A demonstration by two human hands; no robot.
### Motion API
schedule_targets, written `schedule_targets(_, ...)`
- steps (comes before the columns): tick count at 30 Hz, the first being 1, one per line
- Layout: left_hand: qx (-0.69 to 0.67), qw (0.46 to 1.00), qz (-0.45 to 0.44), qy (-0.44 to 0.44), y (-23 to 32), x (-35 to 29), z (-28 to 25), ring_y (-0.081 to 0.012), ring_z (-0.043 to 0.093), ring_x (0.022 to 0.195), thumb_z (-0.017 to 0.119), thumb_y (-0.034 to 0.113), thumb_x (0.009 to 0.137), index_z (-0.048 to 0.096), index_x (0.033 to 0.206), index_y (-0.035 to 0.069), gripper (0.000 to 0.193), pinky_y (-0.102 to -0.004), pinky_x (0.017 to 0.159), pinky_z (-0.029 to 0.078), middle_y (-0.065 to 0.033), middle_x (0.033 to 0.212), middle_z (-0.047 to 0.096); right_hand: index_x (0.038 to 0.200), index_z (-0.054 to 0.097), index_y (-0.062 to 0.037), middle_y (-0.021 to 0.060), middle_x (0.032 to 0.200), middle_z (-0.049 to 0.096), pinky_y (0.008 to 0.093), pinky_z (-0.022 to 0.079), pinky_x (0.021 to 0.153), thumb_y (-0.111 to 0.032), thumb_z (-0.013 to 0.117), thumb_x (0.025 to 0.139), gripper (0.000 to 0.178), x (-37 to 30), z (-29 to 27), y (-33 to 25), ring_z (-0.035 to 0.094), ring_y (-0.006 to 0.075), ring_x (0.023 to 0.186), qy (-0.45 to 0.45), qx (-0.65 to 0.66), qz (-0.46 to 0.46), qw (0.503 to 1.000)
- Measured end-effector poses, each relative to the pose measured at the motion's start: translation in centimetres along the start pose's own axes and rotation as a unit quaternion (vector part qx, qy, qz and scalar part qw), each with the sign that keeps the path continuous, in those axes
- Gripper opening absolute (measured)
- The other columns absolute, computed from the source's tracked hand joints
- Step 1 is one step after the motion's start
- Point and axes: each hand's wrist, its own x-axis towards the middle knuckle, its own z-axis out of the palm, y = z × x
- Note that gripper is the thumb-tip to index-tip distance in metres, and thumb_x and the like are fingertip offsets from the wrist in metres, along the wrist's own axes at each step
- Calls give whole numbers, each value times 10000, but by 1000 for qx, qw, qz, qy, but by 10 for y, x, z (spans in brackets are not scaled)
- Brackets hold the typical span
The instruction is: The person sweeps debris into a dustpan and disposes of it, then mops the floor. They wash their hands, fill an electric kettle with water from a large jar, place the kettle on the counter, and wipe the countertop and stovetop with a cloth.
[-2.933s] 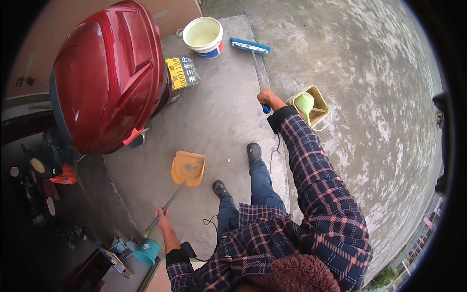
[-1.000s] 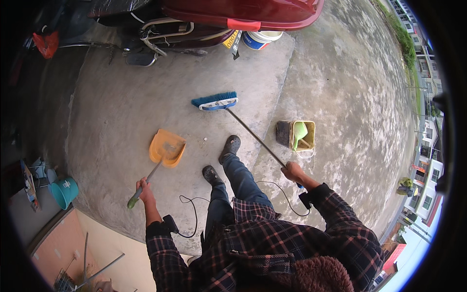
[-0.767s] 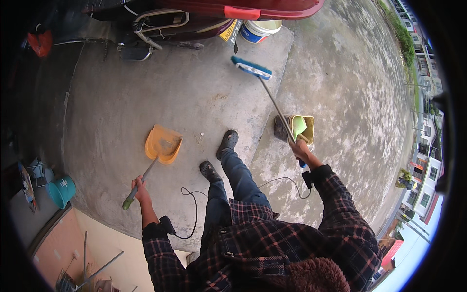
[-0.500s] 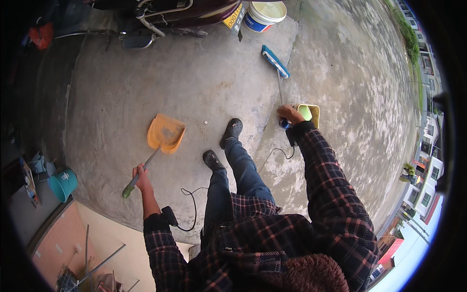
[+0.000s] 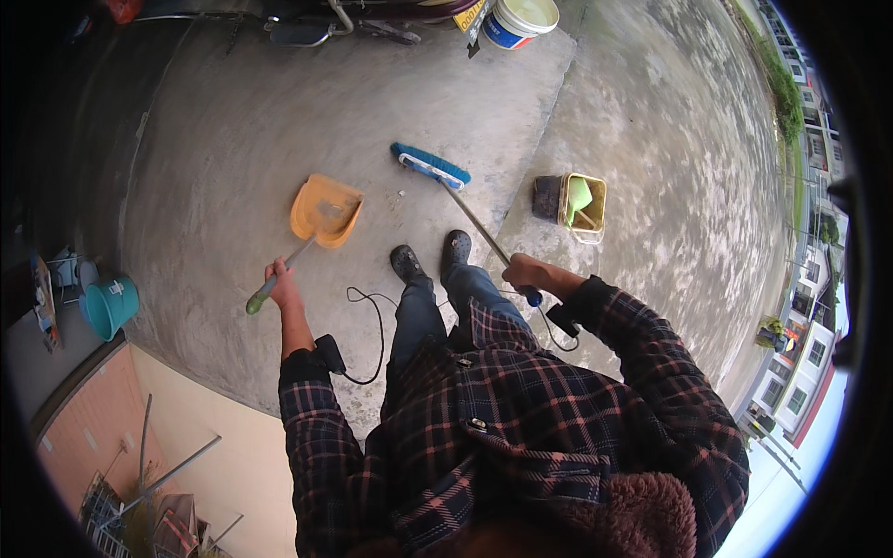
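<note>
My left hand (image 5: 285, 282) is closed round the grey handle of an orange dustpan (image 5: 326, 210), whose pan rests on the concrete ahead of my feet. In my right hand (image 5: 528, 272) is the long handle of a broom (image 5: 433, 167) with blue bristles. Its head is on or close to the floor, right of the dustpan and apart from it. A small pale scrap (image 5: 401, 192) and some crumbs of dirt lie on the floor between the pan and the broom head.
To the right stand a dark container and a square yellowish bucket (image 5: 586, 209) holding a green scoop-like thing. A white pail (image 5: 521, 22) is beside a parked motorbike (image 5: 391, 13) at the far side. A teal bucket (image 5: 113, 308) sits at left. Cables hang near my legs.
My right hand has swung the broom head leftward and nearer, toward the scrap. The dustpan shows slightly higher and further right in the view. My feet are now side by side.
</note>
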Motion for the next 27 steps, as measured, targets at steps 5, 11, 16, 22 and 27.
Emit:
schedule_targets(5,-20,1000,2,-10,-2,-44,-42,-158,541,955,536,236,915,577,924,14,225,-354,919,460,-67,993,567,619,551,67,131,538,547,366,455,411,-109,522,785,243,-32,-65,-32,556,230,428,67,105,56,991)
schedule_targets(11,-33,999,3,7,-21,-106,-95,-171,550,1012,521,267,938,563,944,2,269,-370,960,449,-94,1071,580,598,619,45,181,580,612,380,500,487,-71,489,730,218,83,-129,-97,625,277,500,119,-3,-4,993)
schedule_targets(16,-8,997,-60,43,-31,-157,-129,-178,549,1039,509,248,949,552,947,7,244,-377,976,444,-110,1108,580,783,700,-23,162,838,676,390,515,702,-85,607,705,137,171,-97,-134,649,326,814,79,-405,-44,910)
schedule_targets(22,2,999,-25,44,-50,-168,-143,-177,519,1087,500,223,946,527,923,36,191,-394,953,442,-92,1134,582,997,632,36,212,1021,655,395,533,780,-95,623,759,272,160,-38,-67,641,338,980,113,-280,59,951)
schedule_targets(27,36,996,-60,50,-68,-178,-154,-134,533,1005,511,245,940,578,935,56,201,-360,943,422,-43,1076,604,1075,536,35,225,1024,644,469,522,787,-123,610,797,328,95,1,47,642,375,957,159,-284,133,936)
